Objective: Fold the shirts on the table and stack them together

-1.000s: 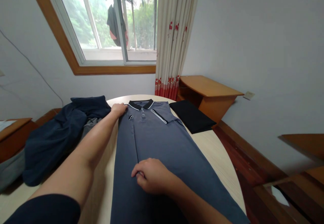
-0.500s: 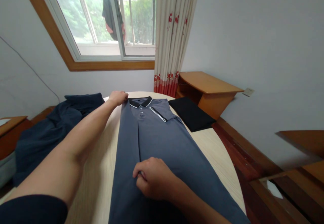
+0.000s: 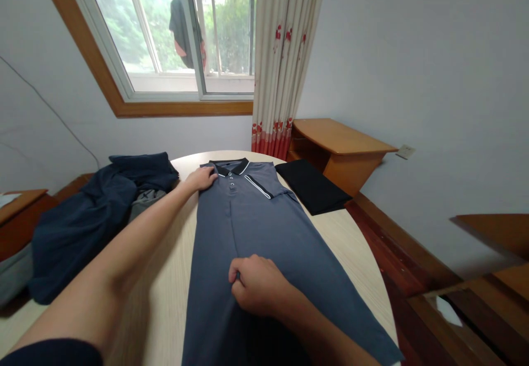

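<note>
A grey-blue polo shirt with a black, white-edged collar lies face up along the table, its collar at the far end. One short sleeve with a black and white cuff is folded in over the chest. My left hand rests on the far left shoulder beside the collar, fingers laid on the cloth. Closer to me, my right hand is closed, thumb and forefinger pinching the fabric at the lower end of a lengthwise crease. The shirt's near end is partly hidden by my right arm and in shadow.
A folded black garment lies at the table's right edge. Dark blue clothes are heaped on the left, with a grey piece beside them. The pale round table stands near a wooden cabinet, a curtain and a window.
My left hand has shifted slightly right and toward me, from gripping the shoulder edge to lying on it. My right hand has moved a little right. The crease has moved right.
</note>
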The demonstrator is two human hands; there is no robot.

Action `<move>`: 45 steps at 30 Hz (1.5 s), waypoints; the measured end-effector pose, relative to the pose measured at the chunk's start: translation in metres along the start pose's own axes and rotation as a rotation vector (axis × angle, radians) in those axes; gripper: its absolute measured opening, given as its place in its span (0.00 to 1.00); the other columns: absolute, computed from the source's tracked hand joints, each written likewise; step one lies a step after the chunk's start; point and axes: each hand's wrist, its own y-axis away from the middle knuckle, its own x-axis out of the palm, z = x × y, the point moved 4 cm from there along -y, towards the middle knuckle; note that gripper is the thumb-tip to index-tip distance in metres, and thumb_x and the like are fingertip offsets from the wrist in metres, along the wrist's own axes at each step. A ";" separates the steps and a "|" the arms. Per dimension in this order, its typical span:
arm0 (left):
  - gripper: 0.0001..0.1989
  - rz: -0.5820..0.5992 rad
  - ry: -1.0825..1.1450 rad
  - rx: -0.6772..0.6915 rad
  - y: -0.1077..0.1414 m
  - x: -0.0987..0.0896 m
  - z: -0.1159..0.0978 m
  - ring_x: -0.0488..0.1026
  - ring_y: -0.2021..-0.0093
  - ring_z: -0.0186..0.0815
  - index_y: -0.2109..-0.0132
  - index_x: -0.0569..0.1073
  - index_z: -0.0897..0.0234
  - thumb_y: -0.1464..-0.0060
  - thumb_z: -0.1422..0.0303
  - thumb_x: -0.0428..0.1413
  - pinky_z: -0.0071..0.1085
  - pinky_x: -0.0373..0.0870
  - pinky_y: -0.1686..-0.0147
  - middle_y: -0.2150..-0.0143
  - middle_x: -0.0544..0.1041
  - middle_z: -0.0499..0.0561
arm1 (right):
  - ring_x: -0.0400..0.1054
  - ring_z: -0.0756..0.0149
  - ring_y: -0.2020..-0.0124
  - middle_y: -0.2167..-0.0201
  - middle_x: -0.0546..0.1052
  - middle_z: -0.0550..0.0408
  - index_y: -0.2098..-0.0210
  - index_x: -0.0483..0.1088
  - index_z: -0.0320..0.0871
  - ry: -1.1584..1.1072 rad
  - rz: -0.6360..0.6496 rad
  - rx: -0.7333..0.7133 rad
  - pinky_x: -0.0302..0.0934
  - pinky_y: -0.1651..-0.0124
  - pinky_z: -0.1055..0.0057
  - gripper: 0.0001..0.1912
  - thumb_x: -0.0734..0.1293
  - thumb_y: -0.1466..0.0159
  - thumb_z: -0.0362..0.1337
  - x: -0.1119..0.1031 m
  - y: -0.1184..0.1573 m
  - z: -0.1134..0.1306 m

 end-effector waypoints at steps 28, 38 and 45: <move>0.32 -0.047 0.031 0.032 0.111 0.012 -0.040 0.51 0.27 0.47 0.29 0.58 0.67 0.31 0.55 0.37 0.51 0.46 0.31 0.26 0.54 0.59 | 0.72 0.68 0.68 0.69 0.79 0.58 0.53 0.77 0.44 -0.273 0.027 -0.287 0.58 0.64 0.75 0.15 0.70 0.40 0.36 0.008 0.001 0.008; 0.33 0.100 0.207 0.287 0.274 0.011 -0.114 0.41 0.24 0.44 0.26 0.52 0.63 0.31 0.53 0.37 0.49 0.40 0.29 0.24 0.46 0.56 | 0.68 0.73 0.78 0.78 0.74 0.62 0.65 0.73 0.39 -0.781 0.304 -0.319 0.63 0.70 0.76 0.09 0.67 0.46 0.30 0.010 0.002 -0.003; 0.33 0.057 0.271 0.381 0.343 -0.009 -0.145 0.49 0.26 0.49 0.27 0.53 0.57 0.33 0.47 0.41 0.52 0.47 0.31 0.25 0.53 0.58 | 0.64 0.73 0.79 0.80 0.72 0.62 0.67 0.71 0.40 -0.850 -0.226 -0.238 0.59 0.73 0.75 0.07 0.65 0.46 0.33 -0.021 -0.016 -0.043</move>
